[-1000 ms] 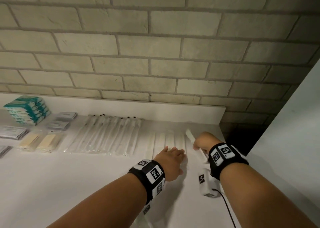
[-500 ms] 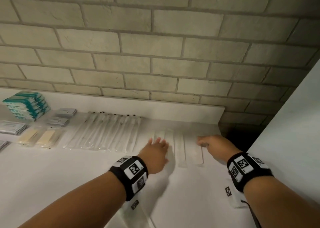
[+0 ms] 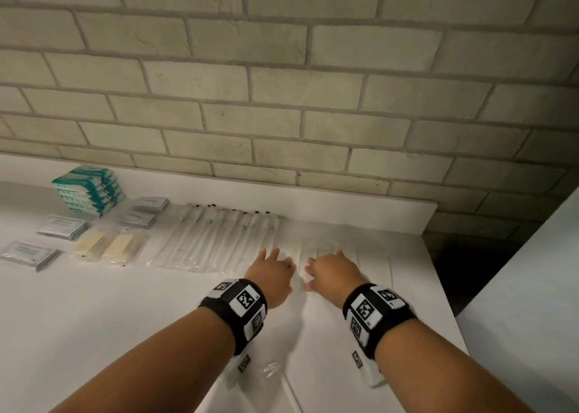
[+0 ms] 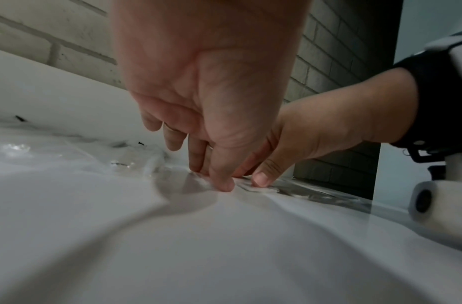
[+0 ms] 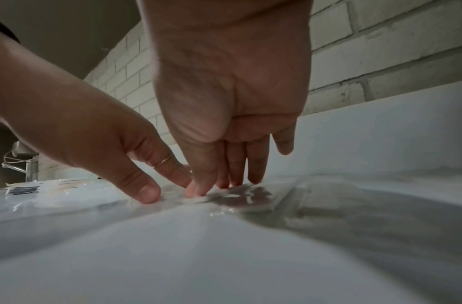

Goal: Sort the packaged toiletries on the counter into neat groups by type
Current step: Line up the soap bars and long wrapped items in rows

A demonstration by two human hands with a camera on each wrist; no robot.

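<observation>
Several flat clear packets with white strips lie side by side on the white counter, right of a row of wrapped toothbrushes. My left hand and right hand sit close together on these packets, fingers extended, fingertips pressing down. In the left wrist view my left hand touches the counter beside a packet, with the right thumb on it. In the right wrist view my right hand presses a clear packet. Neither hand grips anything.
Teal boxes are stacked at the back left. Grey sachets and beige wrapped bars lie in groups near them. The counter ends at the right by a dark gap and a white panel. A brick wall rises behind.
My right hand laid down the strip packet it held and moved left beside my left hand. My left hand shifted slightly left along the packet row.
</observation>
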